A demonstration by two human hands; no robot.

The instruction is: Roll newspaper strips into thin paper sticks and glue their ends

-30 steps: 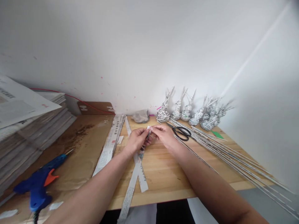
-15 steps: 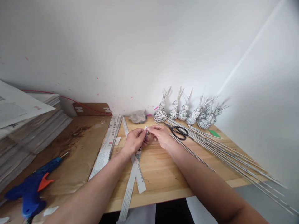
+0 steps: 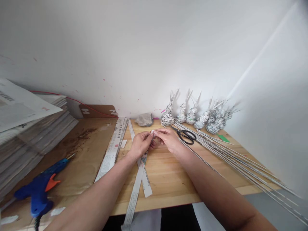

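Note:
My left hand (image 3: 140,146) and my right hand (image 3: 167,139) meet over the middle of the wooden table (image 3: 173,179). Both pinch the top end of a long newspaper strip (image 3: 135,189), which runs down toward the table's front edge and hangs over it. A small white folded bit of the strip shows between the fingertips. A second strip (image 3: 146,184) lies crossed under it on the table.
Black scissors (image 3: 186,136) lie just right of my right hand. Long rolled paper sticks (image 3: 238,162) fan out to the right. Several woven paper figures (image 3: 192,115) stand along the wall. A blue glue gun (image 3: 39,192) lies at the left, near newspaper stacks (image 3: 26,134).
The hands stay together on the strip's end with only small finger movement. The view swung slightly left and back.

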